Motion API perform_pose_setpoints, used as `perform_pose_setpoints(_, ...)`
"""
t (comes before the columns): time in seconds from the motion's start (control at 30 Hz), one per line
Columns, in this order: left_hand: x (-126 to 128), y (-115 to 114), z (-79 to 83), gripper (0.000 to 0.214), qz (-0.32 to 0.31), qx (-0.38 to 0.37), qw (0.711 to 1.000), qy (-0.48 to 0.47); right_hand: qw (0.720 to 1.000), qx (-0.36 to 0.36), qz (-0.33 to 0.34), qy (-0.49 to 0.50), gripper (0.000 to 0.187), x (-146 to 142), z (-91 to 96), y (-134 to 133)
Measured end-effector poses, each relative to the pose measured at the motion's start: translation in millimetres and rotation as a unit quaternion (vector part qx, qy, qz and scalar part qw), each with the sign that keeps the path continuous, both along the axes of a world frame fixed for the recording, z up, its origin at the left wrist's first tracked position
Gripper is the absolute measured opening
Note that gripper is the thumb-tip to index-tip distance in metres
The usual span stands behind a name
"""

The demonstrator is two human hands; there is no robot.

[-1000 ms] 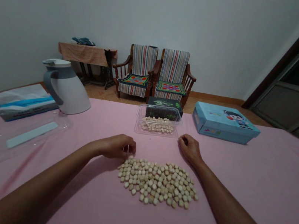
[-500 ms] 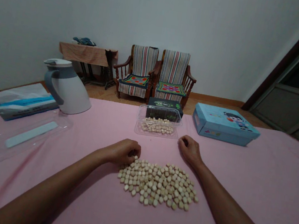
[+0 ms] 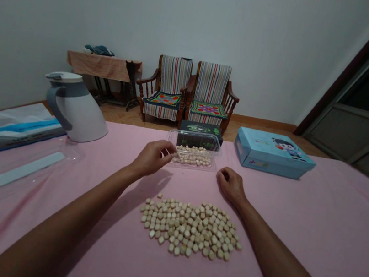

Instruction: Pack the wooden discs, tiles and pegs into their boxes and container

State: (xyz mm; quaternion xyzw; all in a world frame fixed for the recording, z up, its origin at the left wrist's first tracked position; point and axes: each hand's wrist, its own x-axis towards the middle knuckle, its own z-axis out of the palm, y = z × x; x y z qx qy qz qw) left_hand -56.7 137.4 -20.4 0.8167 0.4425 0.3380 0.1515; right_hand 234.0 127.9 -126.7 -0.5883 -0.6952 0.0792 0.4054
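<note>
Small cube-shaped biscuits (image 3: 188,227) are spread in a wide pile on a pink cloth (image 3: 310,250), at lower middle of the frame, and a smaller number of the same biscuits (image 3: 193,157) is lying inside a clear plastic tray (image 3: 197,166) at the centre. A strip of the cloth is seen between the pile and the tray. The left hand (image 3: 152,157) is held at the tray's left rim with the fingers (image 3: 170,151) pinched together, but whether a biscuit is gripped between them cannot be told. The right hand (image 3: 231,187) is rested on the cloth beside the tray, loosely curled and gripping nothing. Just behind the tray, a black box (image 3: 201,131) is placed near the far cloth edge. A blue box (image 3: 272,154) is set at the right, and a white jug (image 3: 80,116) at the left. A clear plastic lid (image 3: 23,174) and a folded packet (image 3: 22,130) are laid at the left edge. Two striped wooden armchairs (image 3: 191,93) are standing against the wall (image 3: 255,33), and a door (image 3: 355,131) is seen at the upper right.
</note>
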Motion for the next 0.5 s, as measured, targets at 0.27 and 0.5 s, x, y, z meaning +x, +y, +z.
perform_pose_setpoints(0.27,-19,-34,-29.8,0.021,-0.145,-0.176,0.948,0.222,1.0,-0.001,-0.006,-0.001,0.016,0,-2.0,1)
perform_pose_setpoints(0.5,-7,-30,-32.0,0.02,-0.134,-0.135,0.955,0.229,1.0,-0.007,-0.011,0.007,0.016,-1,-0.3,-1)
